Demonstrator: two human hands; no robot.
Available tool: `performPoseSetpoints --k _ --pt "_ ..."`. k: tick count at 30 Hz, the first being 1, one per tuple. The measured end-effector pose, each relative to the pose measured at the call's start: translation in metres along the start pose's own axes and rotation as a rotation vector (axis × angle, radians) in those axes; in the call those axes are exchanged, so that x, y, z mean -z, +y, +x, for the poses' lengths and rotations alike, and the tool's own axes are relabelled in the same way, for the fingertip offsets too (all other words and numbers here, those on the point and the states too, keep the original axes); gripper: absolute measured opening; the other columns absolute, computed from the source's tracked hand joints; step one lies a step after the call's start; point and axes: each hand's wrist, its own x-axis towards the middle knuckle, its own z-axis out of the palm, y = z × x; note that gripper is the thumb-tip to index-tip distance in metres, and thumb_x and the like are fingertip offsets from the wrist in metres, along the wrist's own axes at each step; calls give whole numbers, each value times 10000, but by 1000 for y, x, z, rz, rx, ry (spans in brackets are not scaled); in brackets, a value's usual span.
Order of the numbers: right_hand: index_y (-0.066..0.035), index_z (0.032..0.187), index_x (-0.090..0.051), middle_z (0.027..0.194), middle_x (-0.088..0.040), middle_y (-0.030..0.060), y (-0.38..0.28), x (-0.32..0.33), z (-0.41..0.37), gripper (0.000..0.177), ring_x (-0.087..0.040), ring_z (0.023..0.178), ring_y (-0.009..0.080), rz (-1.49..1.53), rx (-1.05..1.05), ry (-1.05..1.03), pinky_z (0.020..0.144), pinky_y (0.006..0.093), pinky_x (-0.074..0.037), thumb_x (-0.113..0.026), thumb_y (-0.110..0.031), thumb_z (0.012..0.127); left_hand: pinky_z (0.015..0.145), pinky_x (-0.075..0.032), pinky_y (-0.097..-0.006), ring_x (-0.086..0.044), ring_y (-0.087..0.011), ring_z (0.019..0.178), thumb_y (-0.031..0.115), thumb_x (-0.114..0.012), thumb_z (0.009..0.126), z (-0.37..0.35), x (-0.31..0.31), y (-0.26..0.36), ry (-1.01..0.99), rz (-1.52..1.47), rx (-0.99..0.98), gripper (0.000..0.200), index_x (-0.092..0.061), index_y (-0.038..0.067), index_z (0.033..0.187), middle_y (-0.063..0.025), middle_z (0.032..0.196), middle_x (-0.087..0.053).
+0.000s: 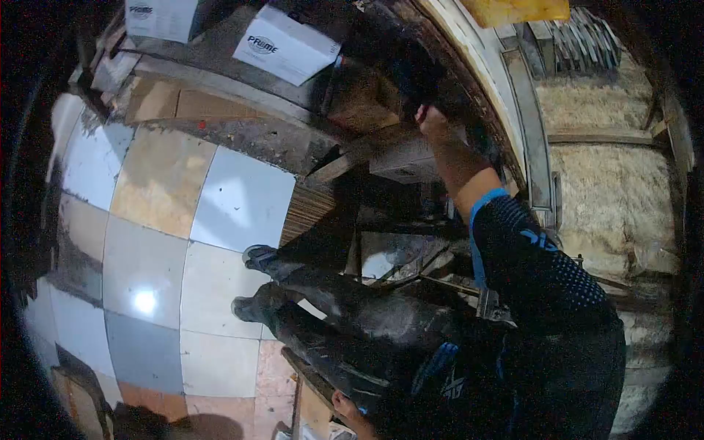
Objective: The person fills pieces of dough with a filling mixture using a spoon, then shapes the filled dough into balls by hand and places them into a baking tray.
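The view is turned sideways, with my dark-clad legs (367, 308) stretching left towards the floor. My right hand (433, 121) reaches out at the top, its fingers curled closed beside a dark recess. Deep shadow hides whatever those fingers may hold. Close to it are a brown panel (367, 99) and a worn, curved white-edged board (480, 70). Down at the bottom edge, my left hand (350, 411) shows only in part, beside my leg and near a wooden board (314, 403). Its fingers look curled in, and their inside is hidden.
Two white boxes marked PRIME (287, 45) sit at the upper left, above a grey ledge (220, 92). Mixed-colour tiles (147, 257) cover the floor around my feet. Stacked thin slabs (587, 44) and a yellow container (517, 10) are at the upper right.
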Motion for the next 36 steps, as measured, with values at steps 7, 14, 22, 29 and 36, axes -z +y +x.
performPoseSetpoints --k 7,14,22,29,36 --pt "-66 851 -563 735 -568 76 -5 0 81 280 -545 608 217 168 -44 45 519 362 -448 -562 -341 902 778 -471 -400 -551 -245 855 104 -554 845 -43 -39 134 111 -41 292 112 -535 39 935 -123 951 -576" --pt "-63 902 -578 802 -586 90 -5 6 108 278 -563 668 231 247 -97 28 556 369 -474 -591 -340 880 664 -467 -314 -546 -164 715 218 -588 873 -52 0 128 53 87 39 182 -583 37 850 -54 778 -598" --pt "-58 959 -595 879 -605 105 -15 17 139 300 -583 735 247 322 -193 -77 599 377 -504 -624 -338 855 640 -465 -302 -542 -156 697 212 -596 865 -34 27 113 72 152 121 174 -580 39 848 -51 776 -598" --pt "-54 1010 -609 946 -623 119 -23 33 163 335 -601 795 261 398 -289 -180 636 384 -529 -653 -336 833 618 -463 -291 -538 -149 682 208 -602 858 -26 48 104 57 191 154 168 -579 42 847 -48 775 -598" --pt "-47 1096 -606 1041 -631 134 -18 44 191 408 -614 876 282 546 -460 -294 694 392 -552 -676 -340 821 579 -480 -341 -555 -196 625 156 -549 881 -10 74 56 36 354 -52 147 -599 32 943 -77 735 -609"
